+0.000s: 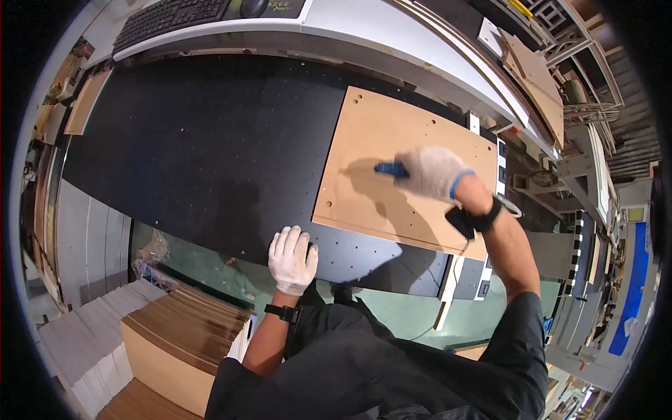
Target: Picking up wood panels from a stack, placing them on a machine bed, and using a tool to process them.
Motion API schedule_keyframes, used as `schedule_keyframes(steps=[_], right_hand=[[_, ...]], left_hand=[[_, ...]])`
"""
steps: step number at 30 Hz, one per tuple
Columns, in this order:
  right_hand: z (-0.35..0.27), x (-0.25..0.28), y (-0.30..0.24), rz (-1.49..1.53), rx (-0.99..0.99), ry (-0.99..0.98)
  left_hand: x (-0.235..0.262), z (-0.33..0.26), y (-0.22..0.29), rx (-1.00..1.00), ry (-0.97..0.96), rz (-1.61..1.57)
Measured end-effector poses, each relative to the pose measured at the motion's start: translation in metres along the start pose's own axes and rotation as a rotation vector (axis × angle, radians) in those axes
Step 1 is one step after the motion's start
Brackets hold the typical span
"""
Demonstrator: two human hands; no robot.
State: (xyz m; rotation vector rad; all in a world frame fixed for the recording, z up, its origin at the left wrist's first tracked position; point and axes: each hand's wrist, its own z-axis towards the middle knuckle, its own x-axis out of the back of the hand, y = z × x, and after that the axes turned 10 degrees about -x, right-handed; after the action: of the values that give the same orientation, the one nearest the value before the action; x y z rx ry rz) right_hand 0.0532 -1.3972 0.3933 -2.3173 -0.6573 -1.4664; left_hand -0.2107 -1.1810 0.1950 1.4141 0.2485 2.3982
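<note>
A tan wooden panel (392, 136) with several drilled holes lies flat on the right part of a black worktable (189, 140). Above the panel's middle, my right hand (430, 171), in a white knit glove with a blue cuff, is closed around a small blue hand tool (390, 169). Motion blur hides the tool's exact kind; its tip points left, and a shadow falls on the panel. My left hand (292, 260), gloved in white, rests at the table's near edge, left of the panel's near corner. Its fingers are stretched out and it holds nothing.
Stacked boards (185, 325) stand at the lower left, beside the table. Beyond the far edge, a white shelf carries a black keyboard (168, 28) and a mouse (253, 7). A narrow wooden strip (448, 290) juts out from the near edge. More panels (532, 80) lean at the upper right.
</note>
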Motion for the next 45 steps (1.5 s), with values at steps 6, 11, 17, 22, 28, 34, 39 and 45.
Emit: schedule_keyframes(steps=[6,11,17,22,28,34,39,45], right_hand=[[-0.092,-0.037,-0.021,-0.004,0.124,-0.081],[-0.141,-0.034,-0.006,0.06,-0.017,-0.039],[-0.241,-0.074,0.079,0.066,-0.566,-0.082],[-0.31,-0.081,0.126,0.087,-0.78,-0.282],[-0.223,-0.066,0.088,0.172,-0.553,-0.155],[-0.072,-0.041,0.02,0.134,-0.062,0.339],[0.003,-0.033,0.117,0.075,-0.431,0.336],[-0.102,-0.03,0.228,-0.02,-0.798,0.17]], left_hand=[[-0.006,0.002,0.011,0.001,-0.031,0.021],[-0.008,-0.004,0.008,-0.031,-0.024,0.053],[-0.009,0.0,0.007,-0.033,-0.031,0.089],[-0.008,-0.001,0.006,-0.034,-0.053,0.091],[-0.009,-0.007,0.008,-0.038,-0.062,0.108],[-0.008,-0.006,0.01,-0.07,-0.04,0.115],[-0.007,-0.004,0.009,-0.065,-0.054,0.081],[-0.009,0.0,0.003,-0.093,-0.033,0.095]])
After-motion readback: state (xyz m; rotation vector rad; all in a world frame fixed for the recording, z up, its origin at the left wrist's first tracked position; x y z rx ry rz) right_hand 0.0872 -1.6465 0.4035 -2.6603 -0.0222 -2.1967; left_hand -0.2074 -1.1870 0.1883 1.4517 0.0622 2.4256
